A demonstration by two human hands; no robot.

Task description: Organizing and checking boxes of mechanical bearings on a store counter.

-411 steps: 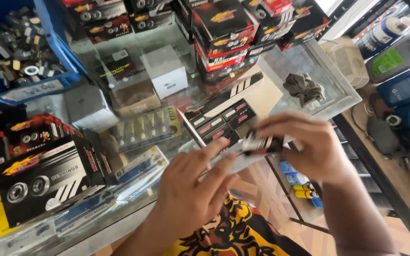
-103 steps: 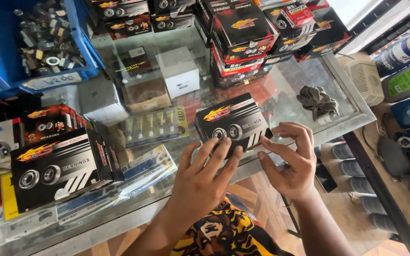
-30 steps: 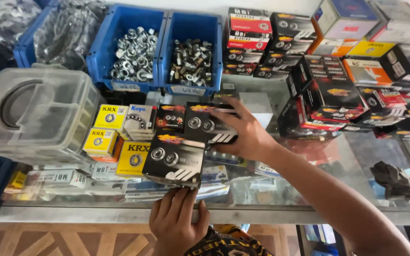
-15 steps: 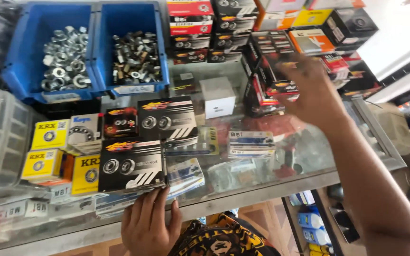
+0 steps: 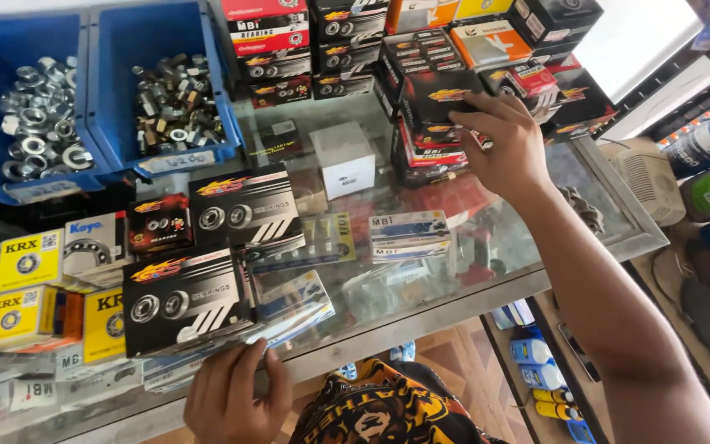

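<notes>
My right hand (image 5: 504,150) reaches across the glass counter (image 5: 536,247) and closes on a small black and red bearing box (image 5: 441,103) on top of a stack at the back right. My left hand (image 5: 236,395) rests at the counter's near edge, fingers spread, touching the bottom of a large black bearing box (image 5: 184,298). A second large black box (image 5: 244,210) lies just behind it.
Two blue bins (image 5: 100,99) of metal nuts and washers stand at the back left. Yellow boxes (image 5: 30,288) sit at the left, a small white box (image 5: 343,158) in the middle, more stacked boxes (image 5: 289,41) at the back. Bottles (image 5: 540,370) stand on the shelf below.
My right hand has let go of the large black box, now lying on the left pile, and has reached right to the small box stack. My left hand stays at the near edge.
</notes>
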